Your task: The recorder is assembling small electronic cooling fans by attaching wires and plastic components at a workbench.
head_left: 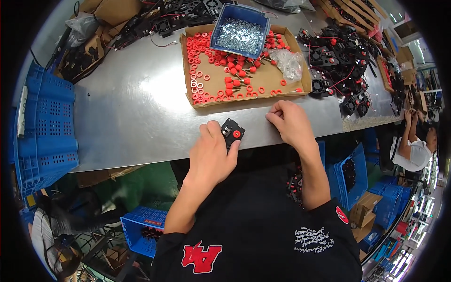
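My left hand point(211, 152) grips a small black plastic part point(232, 130) at the metal table's front edge. A round red piece point(236, 134) sits on the part's face, near my thumb. To the right, my right hand point(290, 120) is closed just above the table, thumb and forefinger together; anything between them is too small to make out. Beyond both hands lies a shallow cardboard tray point(211, 82) with many red rings and red knobs with metal shafts. A blue bin point(217, 34) full of small shiny metal pieces rests on the tray's far side.
Black fan assemblies with wires point(329, 58) crowd the table's right; more point(164, 26) lie at the back left. Clear plastic bags point(289, 63) sit in the tray. Blue crates point(47, 117) stand at the left and below the table. Another person point(413, 150) works far right.
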